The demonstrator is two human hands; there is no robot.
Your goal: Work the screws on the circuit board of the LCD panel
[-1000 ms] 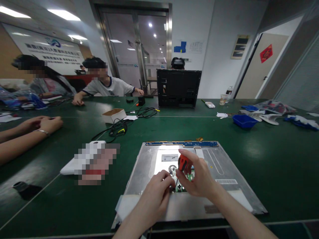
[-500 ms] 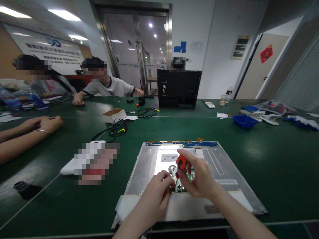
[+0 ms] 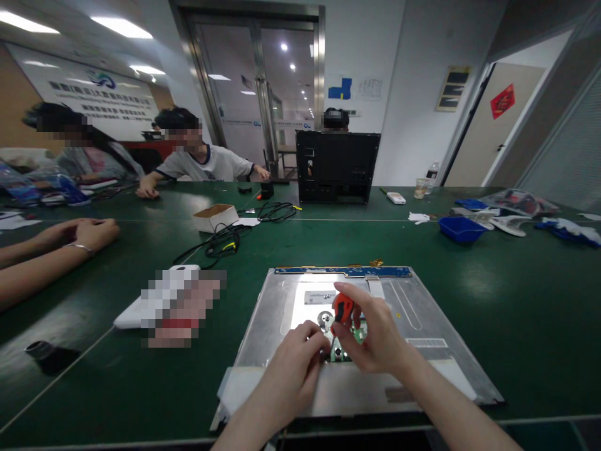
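Above green circuit board (image 3: 340, 354), right hand (image 3: 377, 331) pinches red screwdriver (image 3: 344, 307); left of board, left hand (image 3: 298, 357) curled, grip unclear.

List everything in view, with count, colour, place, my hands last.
Screwdriver: one, red and black, in right hand
Metal panel: one, silver, foreground
Circuit board: one, green, on panel, partly hidden
Circuit strip: one, blue, panel's far edge
Table: one, green, across view
Box: one, white, left of centre
Cables: several, black, beside box
White object: one, partly blurred, left of panel
Casing: one, black, upright, far side
Tray: one, blue, right
Glass doors: two, clear, background
Small items: several, mixed colours, both sides
People: at least four, mixed clothing, left and far side
Left hand: one, bare, near screwdriver shaft
Right hand: one, bare, holding screwdriver
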